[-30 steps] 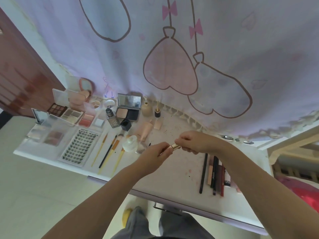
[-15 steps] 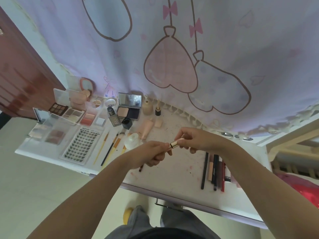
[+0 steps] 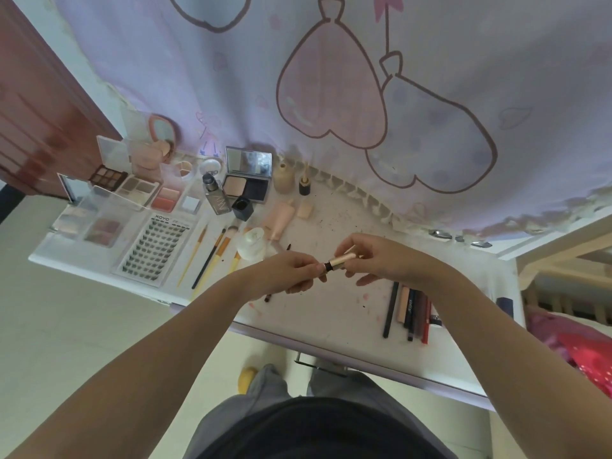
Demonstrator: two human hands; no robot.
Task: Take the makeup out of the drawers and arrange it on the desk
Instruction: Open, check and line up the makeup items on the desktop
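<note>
Above the middle of the white desk (image 3: 334, 319) my two hands hold a small gold lipstick tube (image 3: 341, 261). My left hand (image 3: 291, 273) pinches its dark end and my right hand (image 3: 374, 256) grips the gold part. Laid out on the desk to the left are several palettes (image 3: 139, 187), a lash tray (image 3: 155, 250), brushes (image 3: 212, 256), bottles (image 3: 217, 197) and an open compact (image 3: 246, 180). A row of pencils (image 3: 410, 309) lies at the right.
A lilac curtain (image 3: 331, 77) with heart balloons hangs behind the desk. A drawer handle (image 3: 318, 364) shows under the front edge. A brown door (image 3: 29, 111) stands at the left; a white frame (image 3: 563, 260) and red fabric (image 3: 589, 356) sit at the right.
My hands have drawn slightly apart along the tube, so a dark section shows between them. The camera has tilted down a little.
</note>
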